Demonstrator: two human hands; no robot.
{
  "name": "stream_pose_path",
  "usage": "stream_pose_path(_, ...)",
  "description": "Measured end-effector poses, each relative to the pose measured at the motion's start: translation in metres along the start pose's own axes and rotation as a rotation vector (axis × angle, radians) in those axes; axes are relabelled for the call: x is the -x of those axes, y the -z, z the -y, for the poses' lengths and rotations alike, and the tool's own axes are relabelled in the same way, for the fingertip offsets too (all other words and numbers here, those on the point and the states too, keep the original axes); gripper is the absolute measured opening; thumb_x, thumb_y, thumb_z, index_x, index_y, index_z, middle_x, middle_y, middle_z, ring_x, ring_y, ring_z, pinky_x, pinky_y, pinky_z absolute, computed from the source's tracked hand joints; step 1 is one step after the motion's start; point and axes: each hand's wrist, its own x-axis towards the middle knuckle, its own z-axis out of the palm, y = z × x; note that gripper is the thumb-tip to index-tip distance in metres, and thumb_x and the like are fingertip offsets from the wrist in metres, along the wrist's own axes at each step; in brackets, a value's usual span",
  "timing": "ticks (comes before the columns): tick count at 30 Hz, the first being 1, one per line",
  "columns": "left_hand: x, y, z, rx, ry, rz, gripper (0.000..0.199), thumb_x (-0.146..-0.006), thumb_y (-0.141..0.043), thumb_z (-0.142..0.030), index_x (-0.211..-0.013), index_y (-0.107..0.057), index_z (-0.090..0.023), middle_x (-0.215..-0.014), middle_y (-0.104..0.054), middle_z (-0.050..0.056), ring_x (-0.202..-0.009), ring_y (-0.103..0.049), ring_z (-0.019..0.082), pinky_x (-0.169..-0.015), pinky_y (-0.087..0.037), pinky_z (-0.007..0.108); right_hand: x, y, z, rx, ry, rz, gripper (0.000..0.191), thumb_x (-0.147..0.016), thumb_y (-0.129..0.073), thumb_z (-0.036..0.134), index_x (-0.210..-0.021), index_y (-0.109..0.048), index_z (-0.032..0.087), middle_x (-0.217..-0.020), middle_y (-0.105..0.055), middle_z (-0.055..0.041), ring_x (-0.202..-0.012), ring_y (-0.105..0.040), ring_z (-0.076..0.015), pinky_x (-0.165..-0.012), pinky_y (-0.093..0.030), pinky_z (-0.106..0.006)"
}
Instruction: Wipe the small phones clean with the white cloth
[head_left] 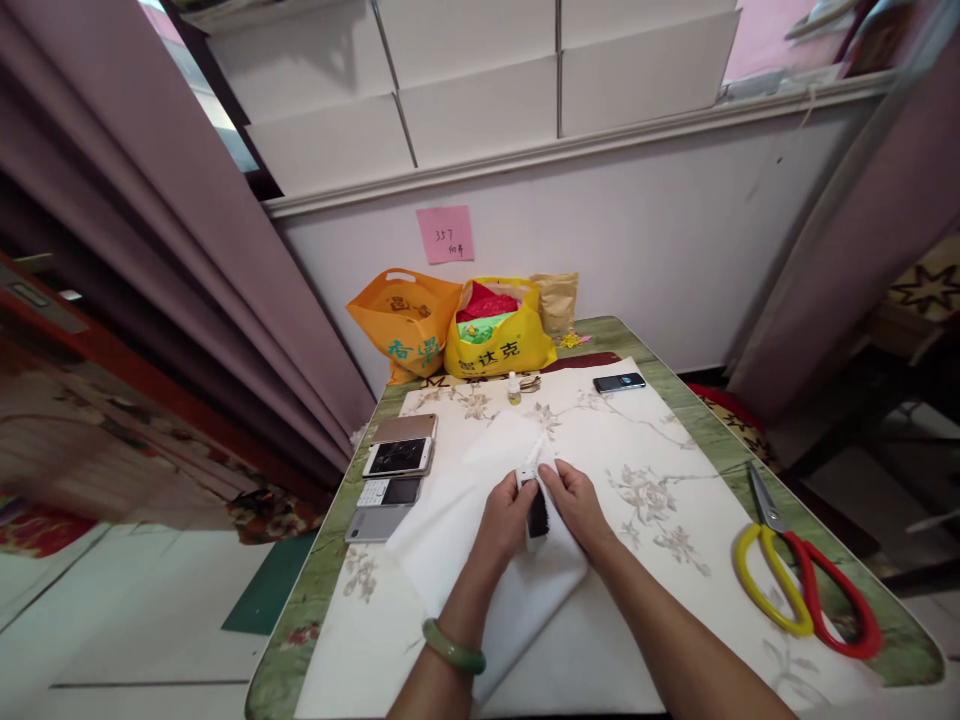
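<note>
A white phone with a dark face is held upright between my two hands over the middle of the table. My left hand grips its left side, thumb on the front, and a green bangle circles that wrist. From the other side, my right hand closes on its upper right edge. Around and beneath the phone spreads a soft white sheet, partly folded. How far the sheet wraps behind the phone cannot be seen.
Several phones, including a white one, lie at the left edge. Scissors lie at right, a dark phone at the back right. A small bottle, an orange bag and a yellow bag stand towards the wall.
</note>
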Motion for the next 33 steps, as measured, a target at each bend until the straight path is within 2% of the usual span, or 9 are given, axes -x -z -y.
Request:
stream_pose_path(5,0.009,-0.008,0.009,0.025,-0.001,0.097,0.017,-0.071,-0.065,-0.030,-0.083,-0.061,-0.017,-0.073,-0.062,0.001,-0.067,-0.054,0.015,-0.062,-0.042,0.024,-0.003,0.002,-0.002,-0.162,-0.076,-0.177,0.038,-0.082,-0.057,0.056,-0.071,-0.048,0.020,-0.060,-0.046,0.0054,-0.056,-0.041,-0.0115,-0.051,-0.037,-0.022)
stream_pose_path(8,0.011,-0.011,0.019,0.074,-0.013,0.149,0.015,-0.067,-0.064,-0.018,-0.082,-0.063,-0.016,-0.074,-0.062,0.001,-0.069,-0.054,0.014,-0.063,-0.042,0.023,-0.004,0.002,-0.002,-0.233,-0.142,-0.194,0.039,-0.080,-0.058,0.058,-0.072,-0.046,0.021,-0.059,-0.046,0.0057,-0.053,-0.042,-0.0117,-0.047,-0.037,-0.022)
stream_pose_path(10,0.011,-0.009,0.022,0.110,0.010,0.135,0.016,-0.065,-0.064,-0.014,-0.081,-0.062,-0.016,-0.068,-0.059,-0.002,-0.063,-0.051,0.011,-0.058,-0.040,0.021,-0.003,0.002,0.000,-0.258,-0.157,-0.180,0.039,-0.080,-0.059,0.058,-0.072,-0.047,0.021,-0.059,-0.047,0.0054,-0.053,-0.043,-0.0120,-0.048,-0.039,-0.022)
stream_pose_path(13,0.010,-0.005,0.021,0.144,0.093,0.056,0.015,-0.065,-0.069,-0.019,-0.077,-0.062,-0.014,-0.058,-0.053,-0.004,-0.051,-0.045,0.008,-0.049,-0.037,0.019,-0.001,0.000,0.003,-0.289,-0.148,-0.166,0.037,-0.081,-0.059,0.056,-0.078,-0.052,0.021,-0.063,-0.052,0.0038,-0.057,-0.047,-0.0131,-0.052,-0.042,-0.023)
stream_pose_path(18,0.009,-0.002,0.009,0.381,0.084,-0.268,0.033,-0.066,-0.074,-0.036,-0.086,-0.059,-0.014,-0.073,-0.061,0.000,-0.058,-0.057,0.011,-0.059,-0.050,0.026,0.000,0.000,0.004,-0.228,-0.102,-0.108,0.037,-0.080,-0.062,0.054,-0.088,-0.058,0.018,-0.071,-0.060,0.0002,-0.063,-0.052,-0.0157,-0.056,-0.045,-0.025)
stream_pose_path(20,0.009,-0.003,0.007,0.423,0.072,-0.323,0.037,-0.067,-0.074,-0.039,-0.090,-0.057,-0.015,-0.076,-0.061,-0.001,-0.058,-0.058,0.011,-0.057,-0.052,0.026,0.001,0.000,0.004,-0.192,-0.101,-0.071,0.038,-0.079,-0.063,0.054,-0.088,-0.059,0.017,-0.071,-0.062,-0.0007,-0.062,-0.052,-0.0160,-0.055,-0.044,-0.025)
stream_pose_path(24,0.008,-0.004,0.010,0.394,0.033,-0.251,0.040,-0.067,-0.075,-0.036,-0.094,-0.053,-0.018,-0.077,-0.063,-0.001,-0.061,-0.063,0.013,-0.054,-0.051,0.025,0.000,-0.001,0.003,-0.191,-0.083,-0.022,0.040,-0.078,-0.063,0.055,-0.089,-0.061,0.017,-0.074,-0.065,-0.0023,-0.064,-0.054,-0.0167,-0.057,-0.044,-0.026)
stream_pose_path(28,0.007,0.000,0.014,0.355,0.048,-0.135,0.040,-0.069,-0.074,-0.035,-0.097,-0.051,-0.018,-0.064,-0.062,-0.003,-0.053,-0.060,0.012,-0.051,-0.047,0.022,-0.002,0.001,0.002,-0.223,-0.093,-0.077,0.041,-0.077,-0.064,0.055,-0.090,-0.062,0.016,-0.076,-0.067,-0.0032,-0.064,-0.056,-0.0170,-0.058,-0.045,-0.026)
stream_pose_path(33,0.009,0.011,0.004,0.314,0.083,0.002,0.041,-0.066,-0.075,-0.035,-0.096,-0.051,-0.018,-0.061,-0.061,-0.004,-0.051,-0.058,0.012,-0.047,-0.046,0.022,-0.004,0.005,0.002,-0.286,-0.083,-0.149,0.043,-0.076,-0.066,0.053,-0.094,-0.063,0.014,-0.082,-0.068,-0.0051,-0.069,-0.059,-0.0181,-0.062,-0.048,-0.027)
